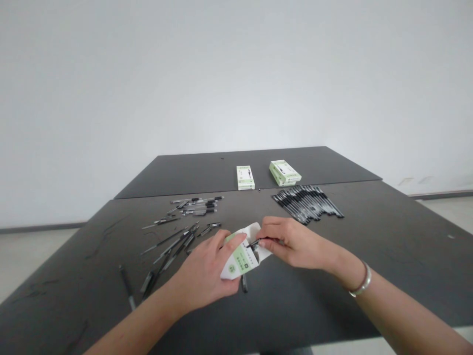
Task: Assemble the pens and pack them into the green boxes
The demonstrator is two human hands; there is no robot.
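The left hand (203, 271) had its fingers wrapped around an open green-and-white pen box (242, 256) at lower centre, while the right hand (291, 242) pinched its fingers together on a black gel pen (253, 242) at the box's mouth. Loose pens (173, 246) lay scattered left of centre, a neat rank of pens (306, 203) lay upper right, and two shut boxes (246, 177) (285, 172) sat at top centre, their contents hidden.

- open pen box (241, 259): thin paperboard, smooth, white and pale green print, faint sheen
- closed pen box (246, 177) and second closed pen box (285, 172): the same smooth printed paperboard
- row of pens (306, 203): plastic barrels, glossy black highlights
- loose pens (195, 206): the same shiny plastic
- tabletop (388, 236): dark, matt laminate, smooth, with pale scuffs
- bangle (360, 281): polished silvery metal, bright
- wall (236, 74): smooth, matt white paint
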